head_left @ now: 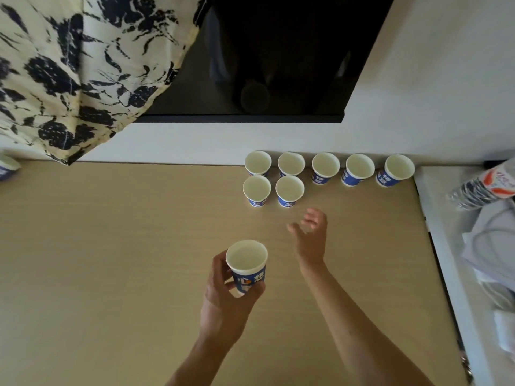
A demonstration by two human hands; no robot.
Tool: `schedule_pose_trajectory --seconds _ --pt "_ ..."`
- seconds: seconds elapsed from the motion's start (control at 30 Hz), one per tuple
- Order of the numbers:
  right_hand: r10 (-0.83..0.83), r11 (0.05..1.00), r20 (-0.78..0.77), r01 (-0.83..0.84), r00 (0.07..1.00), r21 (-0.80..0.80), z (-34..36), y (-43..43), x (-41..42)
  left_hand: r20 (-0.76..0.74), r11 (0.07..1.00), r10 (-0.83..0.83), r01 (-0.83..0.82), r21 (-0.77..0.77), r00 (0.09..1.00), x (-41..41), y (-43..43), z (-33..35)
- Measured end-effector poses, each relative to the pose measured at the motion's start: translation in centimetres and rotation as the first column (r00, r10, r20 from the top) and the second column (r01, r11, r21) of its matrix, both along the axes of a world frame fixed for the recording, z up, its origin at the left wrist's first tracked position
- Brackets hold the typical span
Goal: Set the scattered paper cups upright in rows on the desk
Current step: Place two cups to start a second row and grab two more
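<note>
My left hand [223, 299] grips a blue and white paper cup [247, 264] upright above the tan desk [111, 260], fingers curled round its lower wall. My right hand [310, 235] hovers empty with loose fingers just in front of the rows. Several upright cups form a back row [325, 166] along the wall. Two more upright cups [257, 190] [289, 190] stand in a second row under the back row's left end. Another cup [8, 167] sits at the desk's far left edge, partly cut off.
A floral cloth [69, 65] hangs over the back left corner. A dark screen [264, 57] is set on the wall behind the cups. To the right, a white shelf [434, 218] holds a plastic bottle [485, 186] and cables.
</note>
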State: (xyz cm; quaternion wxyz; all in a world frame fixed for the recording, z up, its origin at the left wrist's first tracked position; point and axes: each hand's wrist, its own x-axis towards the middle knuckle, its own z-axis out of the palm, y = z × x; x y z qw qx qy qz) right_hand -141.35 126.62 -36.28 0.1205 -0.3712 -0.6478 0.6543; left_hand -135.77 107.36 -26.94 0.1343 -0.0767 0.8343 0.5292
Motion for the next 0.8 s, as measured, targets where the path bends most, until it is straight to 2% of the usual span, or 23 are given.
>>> schedule_pose_trajectory --seconds 0.03,0.07,0.1,0.13,0.2,0.37,0.43,0.53,0.67,0.8 --pt "0.054 0.981 -0.04 -0.061 0.998 -0.185 0.7 -0.2 1.3 0.0 1.0 -0.006 0.006 -0.008 1.0 -0.2 0.5 0.0" --pt "0.145 0.913 -0.101 -0.173 0.984 -0.37 1.3 -0.3 2.6 0.002 1.0 -0.018 0.018 -0.017 1.0 -0.3 1.0 0.1" --pt "0.244 0.809 -0.181 -0.303 0.953 -0.504 1.9 -0.6 3.7 0.0 0.999 -0.035 0.035 -0.027 0.999 -0.5 1.5 0.1" --pt "0.331 0.726 -0.246 -0.412 0.911 -0.551 2.4 -0.8 4.6 -0.006 0.997 -0.06 0.059 -0.042 0.998 -0.7 2.1 0.3" --pt "0.429 0.679 -0.299 -0.523 0.852 -0.516 2.6 -1.1 5.8 -0.033 0.99 -0.128 0.125 -0.071 0.991 -1.0 3.4 0.5" --pt "0.378 0.784 -0.263 -0.458 0.888 -0.419 3.1 -0.2 7.0 -0.103 0.957 -0.28 0.269 -0.109 0.955 -1.4 5.5 0.6" --pt "0.301 0.867 -0.208 -0.357 0.931 -0.346 3.2 0.8 6.7 -0.096 0.943 -0.315 0.3 -0.14 0.944 -1.5 5.6 0.6" --pt "0.095 0.98 -0.078 -0.107 0.992 -0.166 2.8 2.9 4.9 -0.063 0.945 -0.297 0.284 -0.163 0.953 -1.6 5.1 0.3" --pt "-0.102 0.994 0.006 0.102 0.995 0.048 1.6 5.6 1.8 -0.01 0.964 -0.227 0.223 -0.142 0.974 -0.9 4.3 -0.4" --pt "-0.104 0.983 -0.045 0.109 0.994 0.145 0.0 7.2 -0.7 0.025 0.976 -0.169 0.171 -0.132 0.985 0.4 3.7 -1.1"
